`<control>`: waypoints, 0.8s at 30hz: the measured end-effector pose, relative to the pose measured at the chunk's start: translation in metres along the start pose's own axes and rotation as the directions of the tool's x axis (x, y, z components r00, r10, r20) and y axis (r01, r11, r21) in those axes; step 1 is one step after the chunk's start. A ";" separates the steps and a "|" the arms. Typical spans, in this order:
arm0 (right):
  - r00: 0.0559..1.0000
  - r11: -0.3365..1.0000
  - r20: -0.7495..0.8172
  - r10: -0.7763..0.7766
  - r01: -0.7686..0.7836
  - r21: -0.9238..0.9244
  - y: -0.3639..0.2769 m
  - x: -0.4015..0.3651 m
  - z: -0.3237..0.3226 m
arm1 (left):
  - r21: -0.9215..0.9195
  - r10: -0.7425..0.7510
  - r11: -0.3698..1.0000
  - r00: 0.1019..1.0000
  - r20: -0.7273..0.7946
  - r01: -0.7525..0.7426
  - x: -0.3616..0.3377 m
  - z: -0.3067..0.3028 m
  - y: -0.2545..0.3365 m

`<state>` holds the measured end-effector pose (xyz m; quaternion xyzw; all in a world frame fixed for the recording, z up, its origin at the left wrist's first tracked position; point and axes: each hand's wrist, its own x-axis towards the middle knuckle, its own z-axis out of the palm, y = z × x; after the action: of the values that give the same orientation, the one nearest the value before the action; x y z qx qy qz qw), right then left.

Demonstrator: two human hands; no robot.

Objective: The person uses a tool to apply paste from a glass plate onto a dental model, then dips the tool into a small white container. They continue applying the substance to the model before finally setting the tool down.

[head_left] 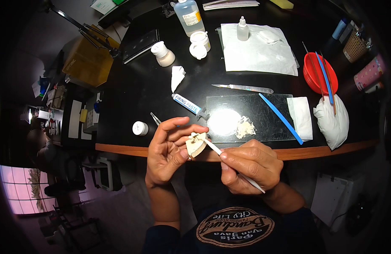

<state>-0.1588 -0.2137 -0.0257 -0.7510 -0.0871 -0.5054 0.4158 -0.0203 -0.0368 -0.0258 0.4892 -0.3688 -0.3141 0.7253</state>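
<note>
Black bench [153, 84] beyond; pale cast [196, 145] in left grip [168, 150], perhaps brush [214, 148] in right grip [248, 165].

Overhead light glares white on the glass plate [224, 122]. The left hand [170, 148] and right hand [250, 165] look sharp; the warped edges go dark.

The flat clear glass slab [263, 111] lies at the near edge of the black table [153, 91], right of centre. On it rest a pale paste lump [245, 127] and a slim blue stick [280, 117], slanting across its right end. Just right lie a folded white tissue [301, 117], then a white cloth bundle [331, 120], with a round red bowl [314, 80] behind. A silver metal scalpel [246, 88] lies just beyond the slab. The white paste tube [187, 104] meets its left end. Nearer than the table edge, the left hand [170, 148] holds a small cream model [196, 144], left of the right hand [248, 165] gripping a thin white tool [235, 164].
</note>
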 end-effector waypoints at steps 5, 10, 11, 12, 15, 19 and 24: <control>1.000 1.000 0.006 0.004 -0.004 0.007 0.000 0.000 -0.001 | -0.055 -0.018 0.998 1.000 -0.002 0.018 0.000 0.001 0.002; 1.000 1.000 0.004 -0.003 0.003 0.003 0.000 -0.001 0.000 | -0.049 -0.023 0.999 1.000 -0.005 0.022 0.000 0.001 0.002; 1.000 1.000 0.002 0.000 0.000 0.005 0.000 -0.001 0.000 | -0.048 -0.023 0.999 1.000 -0.006 0.023 -0.001 0.001 0.002; 1.000 1.000 0.000 0.002 -0.002 0.006 0.000 -0.001 0.000 | -0.047 -0.023 0.999 1.000 -0.007 0.023 -0.001 0.002 0.002; 1.000 1.000 0.000 0.001 -0.001 0.004 0.000 -0.002 0.000 | -0.044 -0.023 0.999 1.000 -0.010 0.023 -0.001 0.002 0.003; 1.000 1.000 0.005 0.004 -0.004 0.004 0.000 -0.002 -0.001 | -0.044 -0.025 0.999 1.000 -0.010 0.024 0.000 0.002 0.003; 1.000 1.000 0.000 0.004 -0.004 0.000 -0.001 -0.001 0.000 | -0.039 -0.016 0.999 1.000 -0.009 0.016 0.000 0.001 0.002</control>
<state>-0.1597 -0.2130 -0.0263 -0.7513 -0.0857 -0.5045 0.4168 -0.0216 -0.0364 -0.0235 0.4794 -0.3555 -0.3246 0.7338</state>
